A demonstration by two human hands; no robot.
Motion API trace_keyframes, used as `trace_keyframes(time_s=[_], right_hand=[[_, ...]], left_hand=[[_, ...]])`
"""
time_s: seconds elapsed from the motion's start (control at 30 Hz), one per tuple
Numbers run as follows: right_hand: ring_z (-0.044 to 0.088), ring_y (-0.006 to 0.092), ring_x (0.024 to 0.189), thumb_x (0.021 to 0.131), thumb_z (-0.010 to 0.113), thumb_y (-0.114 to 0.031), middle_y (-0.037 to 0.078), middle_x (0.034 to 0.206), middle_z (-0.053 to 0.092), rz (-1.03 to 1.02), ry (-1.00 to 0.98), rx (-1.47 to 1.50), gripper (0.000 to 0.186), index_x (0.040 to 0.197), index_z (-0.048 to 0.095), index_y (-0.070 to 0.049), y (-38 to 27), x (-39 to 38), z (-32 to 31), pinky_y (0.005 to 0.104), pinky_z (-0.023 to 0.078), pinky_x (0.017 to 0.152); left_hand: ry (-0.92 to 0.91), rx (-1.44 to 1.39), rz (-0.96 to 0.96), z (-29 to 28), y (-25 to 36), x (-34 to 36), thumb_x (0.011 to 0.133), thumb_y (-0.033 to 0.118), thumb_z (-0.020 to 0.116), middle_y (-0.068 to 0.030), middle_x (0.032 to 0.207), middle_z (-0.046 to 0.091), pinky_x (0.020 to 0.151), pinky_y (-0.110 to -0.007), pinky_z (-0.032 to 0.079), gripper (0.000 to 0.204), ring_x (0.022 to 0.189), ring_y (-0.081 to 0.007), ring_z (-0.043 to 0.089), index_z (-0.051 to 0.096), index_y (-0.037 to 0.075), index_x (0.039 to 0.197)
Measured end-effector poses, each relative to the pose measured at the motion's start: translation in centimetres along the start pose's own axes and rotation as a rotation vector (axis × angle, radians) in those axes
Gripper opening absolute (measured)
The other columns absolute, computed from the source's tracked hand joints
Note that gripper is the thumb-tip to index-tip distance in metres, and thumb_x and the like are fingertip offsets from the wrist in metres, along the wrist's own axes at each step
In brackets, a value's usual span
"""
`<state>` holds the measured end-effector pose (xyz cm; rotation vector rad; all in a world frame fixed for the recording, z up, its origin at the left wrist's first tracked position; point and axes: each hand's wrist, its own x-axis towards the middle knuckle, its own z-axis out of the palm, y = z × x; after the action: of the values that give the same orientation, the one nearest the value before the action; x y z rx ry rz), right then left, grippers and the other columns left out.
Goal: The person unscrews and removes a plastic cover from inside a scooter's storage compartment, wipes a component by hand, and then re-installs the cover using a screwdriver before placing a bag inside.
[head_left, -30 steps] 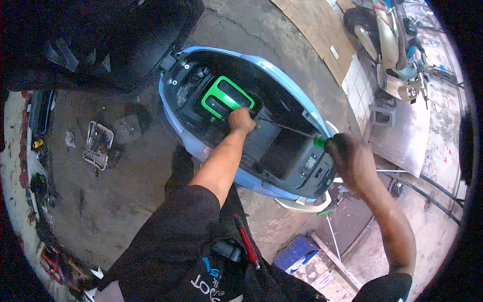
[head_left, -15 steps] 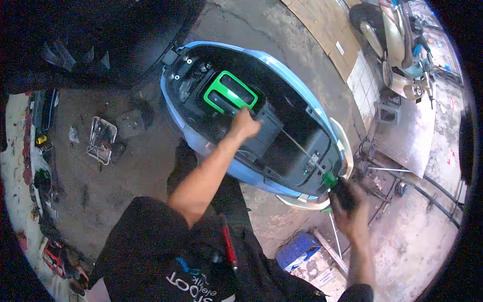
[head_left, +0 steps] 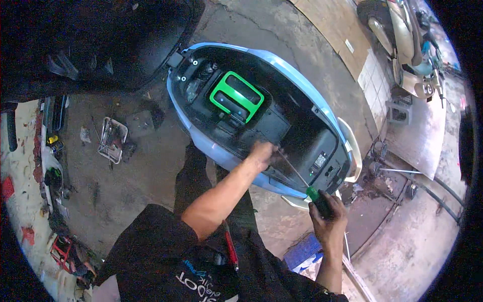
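Note:
A long screwdriver [head_left: 314,194] with a green and black handle is gripped in my right hand [head_left: 329,221], its thin shaft slanting up and left over the storage tub. My left hand [head_left: 262,154] is closed at the shaft's far end, over the tub's near side; what its fingers pinch is too small to tell. Below both hands lies the black under-seat tub [head_left: 307,136] of a scooter with light blue body panels [head_left: 216,153]. A bright green frame [head_left: 236,97] with two openings sits in the tub's far left part, apart from my hands.
The raised dark seat [head_left: 115,40] fills the upper left. A metal-framed part [head_left: 112,140] lies on the floor to the left. Another scooter [head_left: 405,45] and a grey stool [head_left: 400,109] stand at the right. A blue box [head_left: 303,251] rests near my right forearm.
My left hand has moved from the green frame toward the near right, to the screwdriver's far end. My right hand has brought the screwdriver left. The view has shifted slightly.

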<state>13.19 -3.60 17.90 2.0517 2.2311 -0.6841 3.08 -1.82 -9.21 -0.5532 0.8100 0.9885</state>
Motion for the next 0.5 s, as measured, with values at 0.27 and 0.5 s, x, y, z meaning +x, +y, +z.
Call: trace_keyframes(time_s=[0.27,0.5], right_hand=[[0.062,0.0214,0.081,0.073,0.071,-0.009,0.013,0.090,0.061,0.053,-0.034,0.028,0.032,0.102,0.063,0.001,0.6,0.2,0.2,0.0294,0.050,0.072],[0.064,0.0245,0.074,0.073,0.071,-0.011,0.015,0.090,0.062,0.004,-0.074,-0.003,0.033,0.101,0.062,0.003,-0.6,1.0,-0.3,0.0298,0.051,0.066]], left_hand=[[-0.017,-0.060,-0.060,-0.6,0.3,0.8,0.076,-0.008,0.045,-0.0143,0.089,0.048,0.071,-0.050,0.055,0.026,0.081,-0.0298,0.055,0.046,-0.003,0.101],[-0.031,-0.103,-0.080,-1.5,0.1,1.8,0.077,-0.007,0.044,-0.0133,0.088,0.048,0.071,-0.050,0.056,0.023,0.080,-0.0290,0.055,0.045,-0.004,0.100]])
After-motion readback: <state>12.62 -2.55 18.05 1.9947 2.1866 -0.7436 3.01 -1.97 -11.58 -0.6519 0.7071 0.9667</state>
